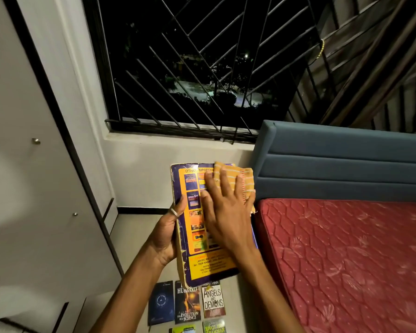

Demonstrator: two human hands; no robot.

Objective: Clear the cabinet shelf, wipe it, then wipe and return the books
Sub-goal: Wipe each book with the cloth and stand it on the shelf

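Book, a thick worn paperback, is held back cover up in front of the person, above the floor between the cabinet on the left and the bed on the right. Left hand grips its left edge, thumb curled over the cover and fingers hidden beneath, likely to brace it against the wiping. Right hand lies flat, fingers straight and spread, pressing an orange striped cloth onto the cover near its far right corner. Other books lie face up in rows on the floor nearer the person, apparently waiting their turn or already wiped; which cannot be told.
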